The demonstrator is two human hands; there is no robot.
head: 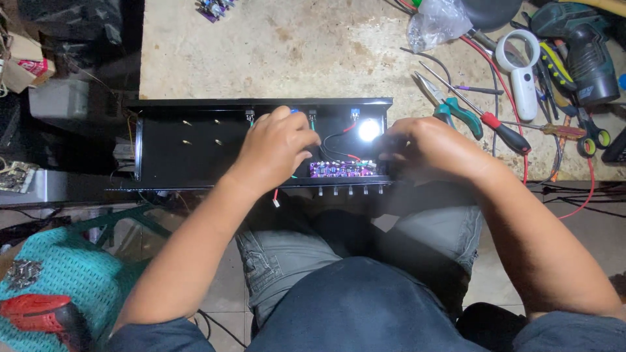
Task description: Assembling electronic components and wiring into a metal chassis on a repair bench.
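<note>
A long black metal chassis (182, 146) lies open at the near edge of a worn workbench. Inside it, along the front wall, sits a purple circuit board (342, 169) with red, black and green wires rising from it. My left hand (277, 146) reaches into the chassis just left of the board, fingers curled near the wires at the back wall. My right hand (424, 146) is at the chassis's right end, fingers bent beside a bright white light (368, 130). What either hand pinches is hidden by the fingers. Small knob shafts (350, 190) stick out of the front panel.
Teal-handled pliers (450, 107), a red-handled screwdriver (505, 130), a white magnifier (521, 65), a cordless drill (583, 55) and a plastic bag (437, 23) lie at the bench's right. A teal mesh cloth (72, 274) with a red tool (39, 313) sits lower left. My knees are below the chassis.
</note>
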